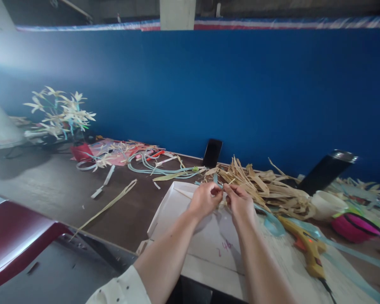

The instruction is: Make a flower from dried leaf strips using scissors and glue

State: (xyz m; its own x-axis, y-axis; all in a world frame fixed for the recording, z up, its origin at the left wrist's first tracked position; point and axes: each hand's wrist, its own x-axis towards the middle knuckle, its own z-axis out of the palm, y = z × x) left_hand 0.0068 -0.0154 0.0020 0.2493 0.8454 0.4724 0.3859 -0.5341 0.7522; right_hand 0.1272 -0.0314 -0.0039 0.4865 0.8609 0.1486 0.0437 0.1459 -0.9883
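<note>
Over a white cardboard box lid (pixel 202 253), my two hands meet with fingertips almost touching. My left hand (pixel 206 197) is closed in a pinch, and a short light blue ribbon (pixel 215 179) shows at its fingertips. Closed as well, my right hand (pixel 240 202) pinches at the same small piece, where a thin yellowish stem (pixel 231 181) pokes up. My fingers hide most of what they hold. Dried corn husks (pixel 256 181) lie just behind the right hand. A yellow glue gun (pixel 307 247) rests to its right.
A phone (pixel 212 153) leans on the blue wall. Coiled pale blue cords (pixel 145 169) and husk scraps lie left of it. Husk flowers (pixel 66 112) stand in a red pot (pixel 81 152). At right are a black flask (pixel 326 171), a white cup (pixel 327 205) and a pink pouch (pixel 354 227).
</note>
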